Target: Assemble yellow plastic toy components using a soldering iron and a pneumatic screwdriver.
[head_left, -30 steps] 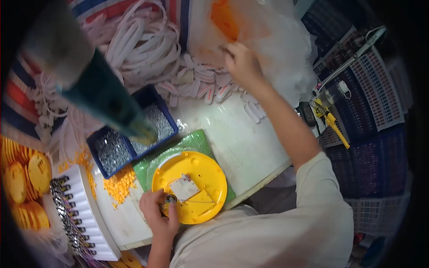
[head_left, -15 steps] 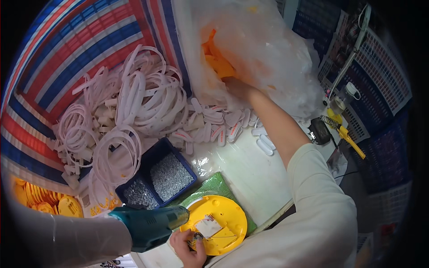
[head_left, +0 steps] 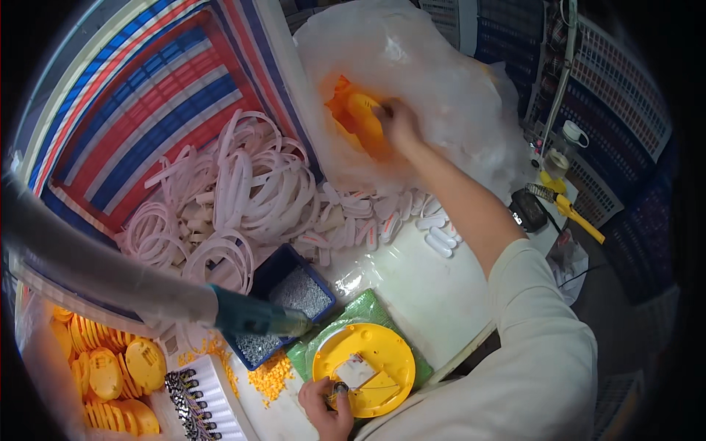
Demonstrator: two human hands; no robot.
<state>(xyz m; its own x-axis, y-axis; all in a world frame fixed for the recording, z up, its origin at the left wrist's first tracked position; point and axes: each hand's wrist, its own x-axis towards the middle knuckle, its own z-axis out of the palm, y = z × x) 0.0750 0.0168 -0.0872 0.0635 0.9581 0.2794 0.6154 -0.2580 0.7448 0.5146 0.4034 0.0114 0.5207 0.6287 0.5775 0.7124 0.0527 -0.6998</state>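
Note:
My right hand (head_left: pixel 397 121) is stretched far out into a big clear plastic bag (head_left: pixel 448 66), with its fingers closed over an orange plastic part (head_left: pixel 357 117) inside. At the bottom edge, my left hand (head_left: pixel 327 400) pinches the near rim of a round yellow disc (head_left: pixel 371 356), with a small dark piece at the fingertips. The disc carries a small white square piece and lies on a green mat (head_left: pixel 353 312).
A teal power tool (head_left: pixel 250 317) hangs over a blue tray of small silver screws (head_left: pixel 287 290). Also here: white plastic rings (head_left: pixel 235 184), white capsules (head_left: pixel 437 239), loose yellow bits (head_left: pixel 272 375), stacked yellow discs (head_left: pixel 110 367), a white rack (head_left: pixel 195 397), and a yellow-handled tool (head_left: pixel 577 213).
My right hand has pushed deeper into the bag and closed on the orange part. The view has tilted up and back. My left hand has stayed at the disc's rim.

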